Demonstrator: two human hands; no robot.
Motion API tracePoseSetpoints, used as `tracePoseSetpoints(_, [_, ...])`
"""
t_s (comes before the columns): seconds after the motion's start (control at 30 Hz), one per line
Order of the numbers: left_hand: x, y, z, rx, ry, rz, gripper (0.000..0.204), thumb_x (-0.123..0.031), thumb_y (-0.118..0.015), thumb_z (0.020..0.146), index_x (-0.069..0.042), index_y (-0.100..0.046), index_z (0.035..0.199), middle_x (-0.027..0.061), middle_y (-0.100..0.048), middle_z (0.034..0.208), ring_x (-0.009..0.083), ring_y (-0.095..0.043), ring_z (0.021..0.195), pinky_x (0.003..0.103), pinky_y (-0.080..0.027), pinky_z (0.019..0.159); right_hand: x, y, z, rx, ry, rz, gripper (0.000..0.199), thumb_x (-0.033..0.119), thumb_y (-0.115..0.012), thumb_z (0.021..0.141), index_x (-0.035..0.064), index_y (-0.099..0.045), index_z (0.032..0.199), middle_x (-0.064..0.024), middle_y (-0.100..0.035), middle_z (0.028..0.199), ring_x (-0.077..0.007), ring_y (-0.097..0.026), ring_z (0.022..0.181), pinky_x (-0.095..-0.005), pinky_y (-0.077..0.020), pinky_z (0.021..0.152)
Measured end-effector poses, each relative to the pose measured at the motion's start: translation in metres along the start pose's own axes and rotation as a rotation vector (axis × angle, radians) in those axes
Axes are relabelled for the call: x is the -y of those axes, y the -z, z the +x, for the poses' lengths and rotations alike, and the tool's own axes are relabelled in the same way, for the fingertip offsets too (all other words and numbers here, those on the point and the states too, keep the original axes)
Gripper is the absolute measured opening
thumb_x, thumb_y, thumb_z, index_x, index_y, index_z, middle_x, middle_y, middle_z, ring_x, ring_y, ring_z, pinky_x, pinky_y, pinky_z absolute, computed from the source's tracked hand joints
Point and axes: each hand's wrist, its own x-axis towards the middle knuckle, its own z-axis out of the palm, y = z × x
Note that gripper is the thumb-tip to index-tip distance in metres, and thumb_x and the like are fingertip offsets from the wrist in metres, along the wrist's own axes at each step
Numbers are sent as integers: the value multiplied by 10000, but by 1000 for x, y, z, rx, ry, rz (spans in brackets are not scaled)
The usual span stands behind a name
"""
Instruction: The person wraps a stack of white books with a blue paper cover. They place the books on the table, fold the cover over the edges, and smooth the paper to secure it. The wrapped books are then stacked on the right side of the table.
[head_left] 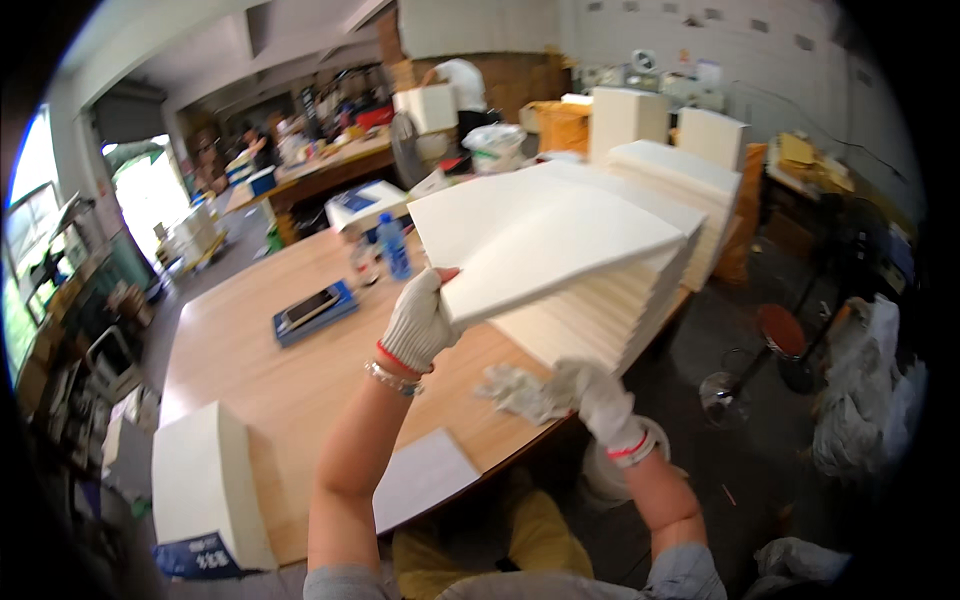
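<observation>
Held a smooth white paper sheaf (565, 250) by its near left corner in the ribbed-knit left grip (418, 318), slanted over a stepped paper stack (625, 305) on the counter (270, 385). Had the right grip (597, 398) low at the near edge, against crumpled white fabric (515, 390); could not tell wide from narrow through the blur. Saw bare wood-grain room leftward, up to a glossy phone (311, 308) on a flat blue box (335, 322). Saw dark floor (675, 395) beyond the right edge.
</observation>
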Motion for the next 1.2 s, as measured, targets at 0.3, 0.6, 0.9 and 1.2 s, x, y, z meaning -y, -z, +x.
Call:
tracePoseSetpoints(0.3, [-38,202,-203,-315,-179,374,584,7,-517,814,28,-392,1385,182,-567,1276,274,-626,1092,399,-547,922,-95,-38,115,74,-605,-46,543,438,-642,914,-22,-615,1199,-97,-668,1100,-153,-613,900,-294,-490,827])
tracePoseSetpoints(0.6, [-23,328,-235,-616,-7,739,324,-190,-657,877,8,-563,1117,67,-654,891,156,-651,696,284,-545,551,-274,-45,119,155,-619,-514,435,360,-698,894,-49,-680,1041,-74,-710,916,-127,-627,821,-292,-497,752])
tracePoseSetpoints(0.9, [-22,311,-236,-780,-30,857,349,-232,-686,871,32,-596,1081,73,-652,885,141,-649,709,292,-545,559,-291,-45,127,182,-604,-520,419,328,-681,907,-49,-663,1088,-82,-713,959,-135,-629,864,-286,-492,784])
tracePoseSetpoints(1.2, [49,252,-312,-998,-131,1721,482,-201,-748,782,-13,-585,1196,203,-618,1189,346,-582,1108,436,-462,933,-275,-46,128,240,-515,-698,460,401,-664,901,-20,-672,1084,-115,-721,963,-174,-650,863,-311,-496,796])
